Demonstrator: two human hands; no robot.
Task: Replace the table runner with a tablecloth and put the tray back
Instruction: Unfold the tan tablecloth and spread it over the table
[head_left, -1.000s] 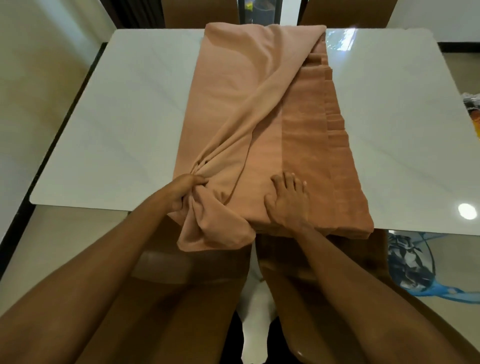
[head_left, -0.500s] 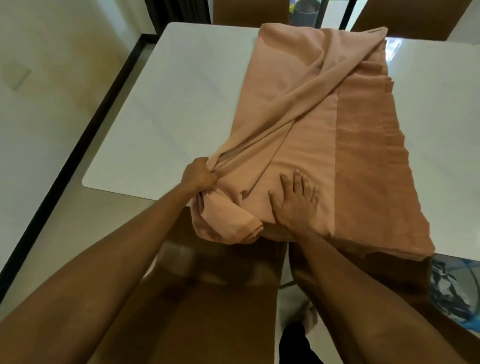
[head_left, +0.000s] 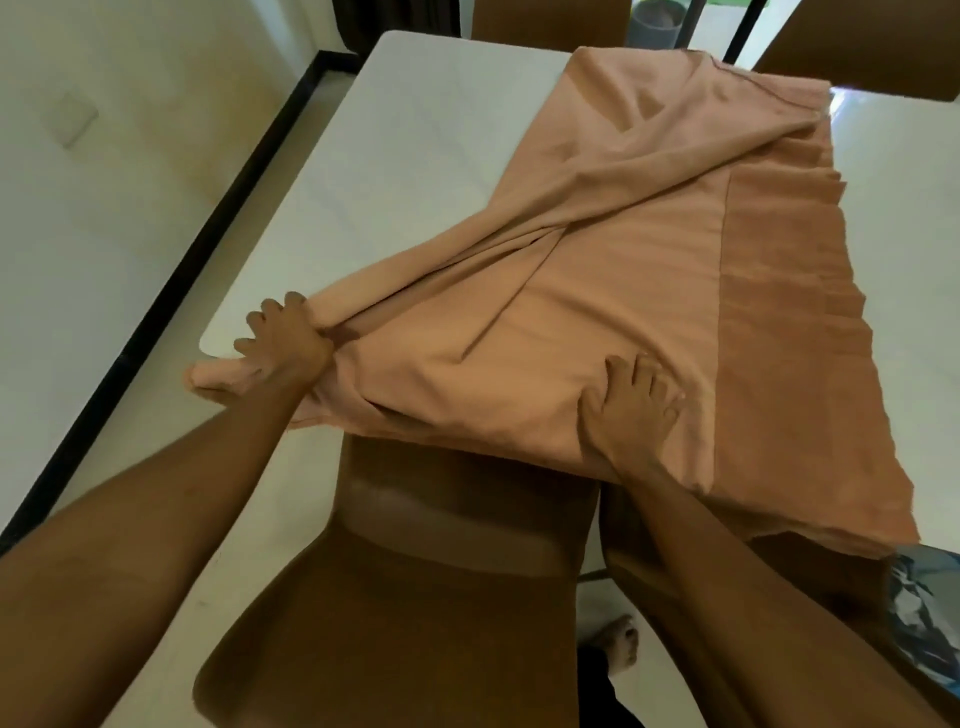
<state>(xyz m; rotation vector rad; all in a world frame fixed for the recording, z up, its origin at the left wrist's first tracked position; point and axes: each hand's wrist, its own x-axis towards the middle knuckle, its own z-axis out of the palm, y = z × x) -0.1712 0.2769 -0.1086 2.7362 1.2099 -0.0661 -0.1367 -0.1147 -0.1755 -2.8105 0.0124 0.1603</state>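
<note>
The left hand (head_left: 283, 348) is dragging the near corner of the peach tablecloth (head_left: 623, 291) further out toward the white table's (head_left: 415, 130) corner than half a second ago. Its fingers are splaying now instead of balling up, with cloth poking out just past the fingertips; the thumb is hidden. The right hand (head_left: 634, 410) is still pressing flat, fingers spread, on the cloth near the table edge. The cloth is spreading wider between the two hands.
</note>
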